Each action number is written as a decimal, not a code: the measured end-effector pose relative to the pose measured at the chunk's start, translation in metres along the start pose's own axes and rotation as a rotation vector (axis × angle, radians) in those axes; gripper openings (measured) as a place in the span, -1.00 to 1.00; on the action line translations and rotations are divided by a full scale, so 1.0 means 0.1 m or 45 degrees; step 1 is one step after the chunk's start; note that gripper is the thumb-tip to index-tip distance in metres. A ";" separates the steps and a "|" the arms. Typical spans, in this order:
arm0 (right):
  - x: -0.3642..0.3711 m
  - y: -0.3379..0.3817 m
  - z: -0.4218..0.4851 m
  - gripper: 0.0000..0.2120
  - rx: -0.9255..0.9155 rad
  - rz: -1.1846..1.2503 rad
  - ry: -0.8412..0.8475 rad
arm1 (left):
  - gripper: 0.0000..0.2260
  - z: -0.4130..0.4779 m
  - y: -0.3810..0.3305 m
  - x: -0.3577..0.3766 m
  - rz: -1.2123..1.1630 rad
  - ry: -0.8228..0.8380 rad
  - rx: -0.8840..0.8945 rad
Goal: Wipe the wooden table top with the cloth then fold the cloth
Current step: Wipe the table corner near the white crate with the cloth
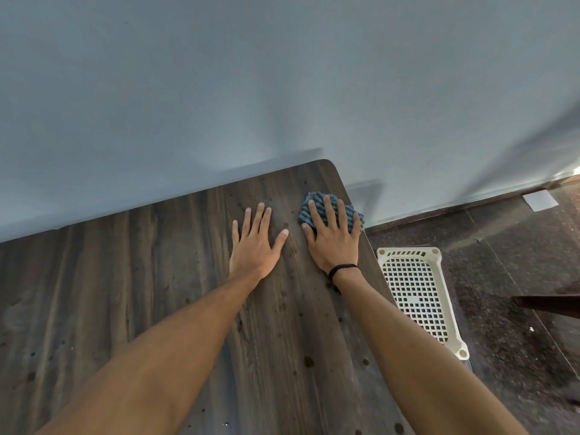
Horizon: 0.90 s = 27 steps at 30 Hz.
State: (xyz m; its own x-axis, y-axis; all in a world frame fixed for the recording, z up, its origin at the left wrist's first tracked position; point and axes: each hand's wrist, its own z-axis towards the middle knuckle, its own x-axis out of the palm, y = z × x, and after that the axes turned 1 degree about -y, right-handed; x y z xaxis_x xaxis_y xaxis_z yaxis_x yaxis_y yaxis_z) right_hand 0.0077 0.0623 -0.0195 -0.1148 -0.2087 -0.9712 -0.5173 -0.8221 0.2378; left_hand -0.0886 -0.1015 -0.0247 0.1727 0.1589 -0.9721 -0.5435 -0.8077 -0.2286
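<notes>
Tabletop (pixel 157 293): dark wood grain with scattered dark spots; its far edge runs along the blue-grey wall (pixel 282 73), its right edge drops to the floor (pixel 518 262), and the two meet in a rounded corner.
Cloth (pixel 314 208): blue striped, bunched, near that far right corner, just inside the right edge.
Right hand (pixel 334 237): flat on the cloth with fingers spread and straight, pressing it down; a black band circles the wrist.
Left hand (pixel 255 243): flat on bare wood just beside the cloth, fingers straight, holding nothing.
Open room: a broad stretch of tabletop lies to the left and towards the person.
Basket (pixel 420 293): cream, perforated, on the floor beside the right edge.
</notes>
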 end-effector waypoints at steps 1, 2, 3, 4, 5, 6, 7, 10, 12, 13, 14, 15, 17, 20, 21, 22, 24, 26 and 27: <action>0.01 -0.03 -0.01 -0.44 -0.043 -0.014 -0.023 | -0.30 0.00 0.01 -0.01 0.002 0.001 -0.003; 0.01 -0.09 0.00 -0.44 -0.089 -0.031 -0.044 | -0.30 0.00 0.01 -0.01 0.003 0.001 -0.006; 0.00 -0.16 0.02 -0.45 -0.116 -0.046 -0.055 | -0.30 -0.01 0.02 -0.01 0.006 0.000 -0.007; -0.01 -0.21 0.07 -0.45 -0.105 -0.048 -0.058 | -0.31 -0.01 0.02 -0.01 0.010 -0.001 -0.007; -0.03 -0.24 0.14 -0.45 -0.055 -0.040 -0.061 | -0.31 -0.01 0.03 -0.01 0.016 0.000 -0.007; -0.04 -0.22 0.21 -0.45 0.015 -0.029 -0.061 | -0.31 -0.01 0.02 0.00 0.019 0.003 -0.007; -0.05 -0.16 0.28 -0.45 0.074 -0.012 -0.050 | -0.31 -0.01 0.02 0.00 0.021 0.005 -0.007; -0.03 0.08 0.33 -0.45 0.029 0.037 0.023 | -0.32 -0.01 0.01 -0.01 0.034 0.001 -0.002; -0.03 0.04 0.27 -0.47 -0.077 -0.020 0.026 | -0.32 -0.01 0.01 -0.02 0.032 0.002 -0.005; -0.05 -0.03 0.26 -0.47 -0.087 -0.039 0.017 | -0.32 -0.01 0.01 -0.02 0.032 0.000 -0.007; -0.07 -0.08 0.28 -0.48 -0.052 -0.024 0.005 | -0.32 -0.01 0.01 -0.01 0.034 -0.001 -0.010; -0.08 -0.11 0.35 -0.48 0.013 0.012 -0.008 | -0.32 -0.01 0.01 -0.01 0.035 0.001 -0.012; -0.09 -0.05 0.54 -0.48 0.144 0.076 -0.009 | -0.32 0.00 0.01 0.00 0.038 0.006 -0.019; -0.05 0.19 0.67 -0.47 0.086 0.066 0.043 | -0.32 -0.01 0.01 -0.01 0.036 0.001 -0.016; -0.03 0.20 0.64 -0.46 0.015 0.052 0.058 | -0.32 -0.01 0.01 -0.02 0.033 0.004 -0.017; -0.01 0.17 0.59 -0.46 -0.053 0.028 0.065 | -0.32 -0.01 0.00 -0.03 0.033 0.009 -0.020; 0.00 0.00 0.52 -0.46 -0.108 -0.006 0.061 | -0.32 -0.01 -0.01 -0.03 0.038 0.010 -0.024; -0.03 -0.11 0.62 -0.45 -0.015 0.038 0.052 | -0.32 -0.01 -0.02 -0.03 0.038 0.012 -0.022; -0.05 -0.10 0.71 -0.46 0.059 0.067 0.053 | -0.32 -0.01 -0.01 -0.02 0.038 0.014 -0.020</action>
State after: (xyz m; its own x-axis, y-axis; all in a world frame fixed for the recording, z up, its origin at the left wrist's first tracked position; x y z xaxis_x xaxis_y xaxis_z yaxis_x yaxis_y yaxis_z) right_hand -0.0462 0.1093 -0.0182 -0.1080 -0.2738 -0.9557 -0.5502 -0.7842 0.2869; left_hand -0.0876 -0.1012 -0.0220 0.1658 0.1286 -0.9777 -0.5353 -0.8210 -0.1987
